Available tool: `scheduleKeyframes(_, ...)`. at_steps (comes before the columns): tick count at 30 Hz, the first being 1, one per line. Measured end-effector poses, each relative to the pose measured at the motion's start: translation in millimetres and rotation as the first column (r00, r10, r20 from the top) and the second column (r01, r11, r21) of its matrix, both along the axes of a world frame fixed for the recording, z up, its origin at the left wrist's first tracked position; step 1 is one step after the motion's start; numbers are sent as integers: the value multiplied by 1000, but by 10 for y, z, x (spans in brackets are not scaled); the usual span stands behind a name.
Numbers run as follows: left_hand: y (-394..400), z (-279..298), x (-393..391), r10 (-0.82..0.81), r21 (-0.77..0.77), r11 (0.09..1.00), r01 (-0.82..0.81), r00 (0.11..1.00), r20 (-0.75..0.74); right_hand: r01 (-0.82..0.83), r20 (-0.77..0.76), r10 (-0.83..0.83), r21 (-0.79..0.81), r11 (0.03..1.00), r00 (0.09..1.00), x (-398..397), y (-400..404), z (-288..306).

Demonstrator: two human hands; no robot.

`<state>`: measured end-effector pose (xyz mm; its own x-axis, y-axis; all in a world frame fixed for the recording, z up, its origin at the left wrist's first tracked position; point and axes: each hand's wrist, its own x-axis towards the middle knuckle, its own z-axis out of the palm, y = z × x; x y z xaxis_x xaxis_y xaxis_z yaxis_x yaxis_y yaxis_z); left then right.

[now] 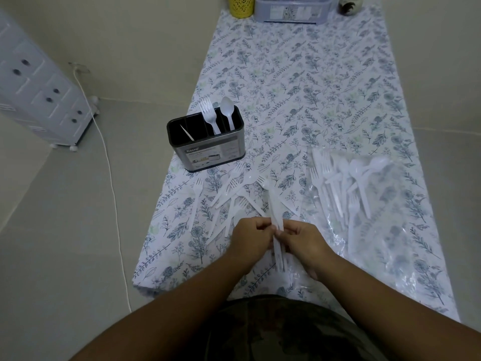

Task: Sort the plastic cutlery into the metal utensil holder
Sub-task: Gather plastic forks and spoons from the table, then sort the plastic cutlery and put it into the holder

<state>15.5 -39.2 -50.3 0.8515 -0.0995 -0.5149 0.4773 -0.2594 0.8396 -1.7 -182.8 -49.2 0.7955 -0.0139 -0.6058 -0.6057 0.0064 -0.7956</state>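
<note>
We see both hands meeting low at centre over the bench (364, 82), which is covered with a floral cloth. Left hand (251, 238) and right hand (303, 241) are both closed around a bundle of white plastic cutlery (276, 217), held lengthwise away from the body. Left fingers (263, 225) are curled onto the bundle from the left; right fingers (285, 234) pinch it from the right. We cannot tell what kinds of pieces are in the bundle, blurred.

The metal utensil holder (208, 149) stands upright near the left edge of the bench, ahead and left of the hands, well apart from them. It has dividers. Two forks (208, 112) stand in a middle slot, tines up. A spoon (227, 110) stands in the rightmost slot, bowl up. A thin white piece (187, 132) leans in the leftmost slot, likely a knife, hard to tell.

Loose forks (231, 188) lie scattered on the cloth between holder and hands, a few overlapping. One single fork (198, 185) lies apart to the left, near the edge.

To the right, a clear plastic bag (390, 230) lies flat with a mixed pile of cutlery (346, 178) on it: forks, spoons, at least one knife.

At the far end: a yellow cup (241, 6), a grey plastic box (291, 9), a dark jar (350, 5). On the floor left, a white drawer unit (33, 87) and a white cable (112, 183).
</note>
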Motion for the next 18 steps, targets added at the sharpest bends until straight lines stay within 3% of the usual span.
scheduleKeyframes(6,-14,179,67,-17,43,999,5,963,271,-4,239,19,-65,998,971,64,-105,109)
scheduleKeyframes(11,-28,315,132,-12,41,999,-10,862,507,38,450,127,-341,939,884,125,-129,240)
scheduleKeyframes(15,-13,178,27,-72,113,993,13,839,539,8,462,326,-585,811,825,35,-99,121)
scheduleKeyframes(18,-25,94,-18,-74,133,991,4,851,519,-28,428,375,-628,777,823,12,-68,70)
